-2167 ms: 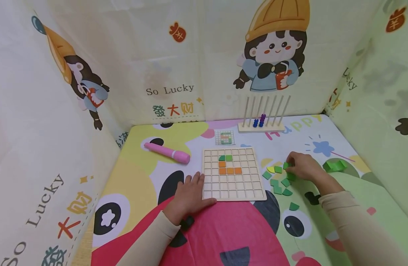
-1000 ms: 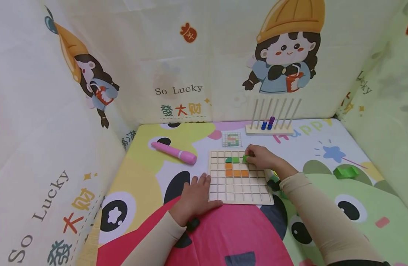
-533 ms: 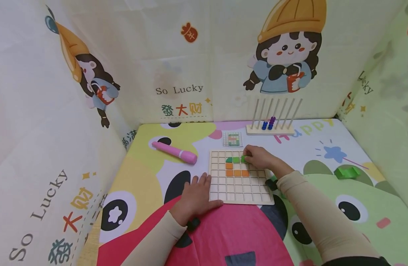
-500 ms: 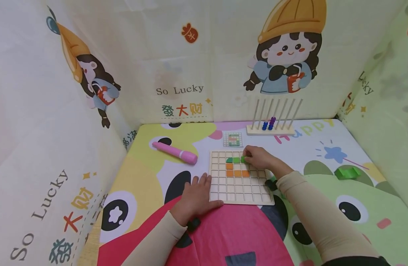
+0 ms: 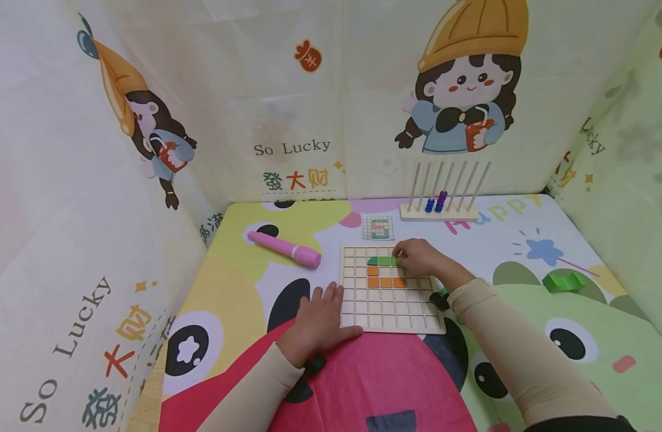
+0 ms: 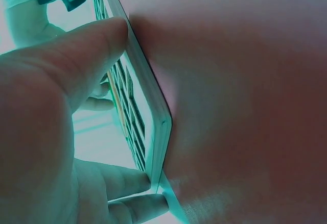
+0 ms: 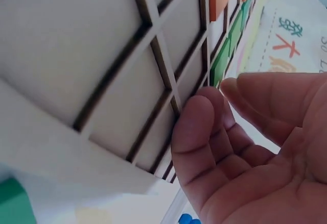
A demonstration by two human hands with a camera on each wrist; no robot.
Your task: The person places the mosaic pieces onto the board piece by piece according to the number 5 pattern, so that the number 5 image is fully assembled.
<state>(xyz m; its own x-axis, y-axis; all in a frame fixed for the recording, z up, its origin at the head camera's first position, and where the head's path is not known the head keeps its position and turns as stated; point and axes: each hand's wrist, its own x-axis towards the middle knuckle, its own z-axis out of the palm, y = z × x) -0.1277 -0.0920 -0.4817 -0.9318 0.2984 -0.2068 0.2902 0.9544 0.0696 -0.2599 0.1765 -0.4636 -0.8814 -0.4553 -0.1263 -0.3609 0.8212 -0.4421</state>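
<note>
A wooden grid board lies mid-table with low rims around square cells. In its upper rows sit a dark green rounded tile, a green square tile and several orange tiles. My right hand is over the board's upper right, its thumb and fingertips pinching the near end of another green square tile, which sits level in the row. My left hand rests at the board's lower left corner, fingers stretched along the side, thumb on the front edge.
A small printed pattern card lies behind the board. Beyond it stands a wooden peg rack with blue and purple beads. A pink marker-like stick lies left, and a green block far right. My right forearm hides the loose tiles.
My right hand picked up a green tile from the loose pieces on the right and brought it to the board. It now lies lower, level beside the other green tile. My left hand stayed put.
</note>
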